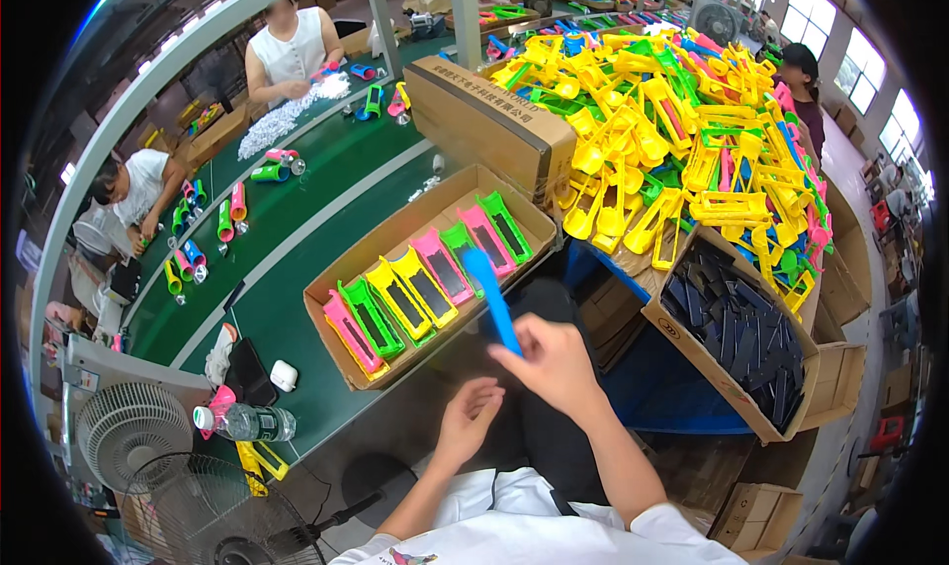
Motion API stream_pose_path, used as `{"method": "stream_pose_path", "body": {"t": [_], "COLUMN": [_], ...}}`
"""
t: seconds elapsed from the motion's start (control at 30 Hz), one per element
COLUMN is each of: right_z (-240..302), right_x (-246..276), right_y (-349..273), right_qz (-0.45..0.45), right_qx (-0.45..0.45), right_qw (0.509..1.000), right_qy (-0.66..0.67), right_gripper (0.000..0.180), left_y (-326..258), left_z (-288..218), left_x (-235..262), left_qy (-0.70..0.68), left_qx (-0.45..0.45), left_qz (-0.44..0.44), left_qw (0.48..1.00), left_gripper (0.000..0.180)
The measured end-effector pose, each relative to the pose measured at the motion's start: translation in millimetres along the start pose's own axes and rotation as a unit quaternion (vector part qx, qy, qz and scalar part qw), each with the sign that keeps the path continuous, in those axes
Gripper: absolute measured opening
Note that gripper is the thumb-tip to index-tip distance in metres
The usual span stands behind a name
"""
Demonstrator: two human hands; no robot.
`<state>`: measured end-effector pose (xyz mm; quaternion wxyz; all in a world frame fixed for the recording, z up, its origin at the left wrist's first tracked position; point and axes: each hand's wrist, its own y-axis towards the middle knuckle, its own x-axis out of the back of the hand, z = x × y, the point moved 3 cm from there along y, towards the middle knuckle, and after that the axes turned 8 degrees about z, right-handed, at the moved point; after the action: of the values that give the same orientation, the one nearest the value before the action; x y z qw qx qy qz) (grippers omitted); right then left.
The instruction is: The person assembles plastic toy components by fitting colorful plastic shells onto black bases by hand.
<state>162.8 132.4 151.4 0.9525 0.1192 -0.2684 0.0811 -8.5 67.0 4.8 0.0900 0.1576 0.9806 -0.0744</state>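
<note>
the right hand (556,359) is raised in front of the person's body and pinches the lower end of a long, flat blue plastic strip (491,300) between thumb and fingertips; the strip slants up and to the left, and its rounded top end shows against the front edge of a shallow open cardboard tray (348,266). the left hand (468,414) sits lower and just left of the right one, fingers loosely curled and holding nothing, near the right hand but apart from the strip. inside the tray, finished toy-like plastic pieces lie side by side in a slanted row: pink, green and yellow frames (423,286) each with a dark panel set in the middle. to the right of the hands stands an open cardboard box (682,336) filled with flat black plastic panels (743,334). behind it, a big heap of loose yellow, green and pink plastic frames (672,130) covers the table. a closed brown carton (474,120) lies between the heap and the tray. at the lower left, a clear plastic water bottle (245,423) rests on its side on the green bench (287,328), near a round wire fan (133,432). other people sit working along the far side of a green conveyor at the upper left.
</note>
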Motion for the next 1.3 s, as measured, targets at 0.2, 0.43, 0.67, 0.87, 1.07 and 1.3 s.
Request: {"method": "stream_pose_path", "body": {"t": [0.2,0.43,0.67,0.87,1.07,1.3], "right_z": [-19.3,-21.2,-16.4,-61.2,-140.8,-156.2], "right_x": [-42.5,-49.2,133.5,285.8,304.3,306.6], "right_y": [126.3,71.0,-39.0,-44.6,-40.0,-39.4], "right_qz": [0.019,0.046,0.049,-0.056,0.036,0.004], "right_qx": [0.036,0.169,0.073,-0.045,-0.076,-0.069], "right_qw": [0.978,0.981,0.989,0.952,0.914,0.909], "right_qy": [-0.205,-0.08,-0.117,-0.298,-0.398,-0.41], "right_gripper": [0.023,0.039,0.033,0.02,0.045,0.032], "left_y": [-16.8,-26.3,17.0,86.1,153.6,313.6], "left_z": [-4.5,-31.7,-66.9,-135.3,-184.4,-202.7], "left_x": [-27.2,-18.2,-9.9,-48.0,-128.6,-234.3], "left_qy": [0.169,0.255,0.29,0.376,0.351,0.476], "left_qx": [0.044,0.026,-0.013,-0.108,-0.209,-0.27], "left_qz": [0.091,0.108,0.174,0.396,0.404,0.256], "left_qw": [0.98,0.96,0.941,0.831,0.818,0.797], "left_gripper": [0.027,0.028,0.043,0.07,0.037,0.032]}}
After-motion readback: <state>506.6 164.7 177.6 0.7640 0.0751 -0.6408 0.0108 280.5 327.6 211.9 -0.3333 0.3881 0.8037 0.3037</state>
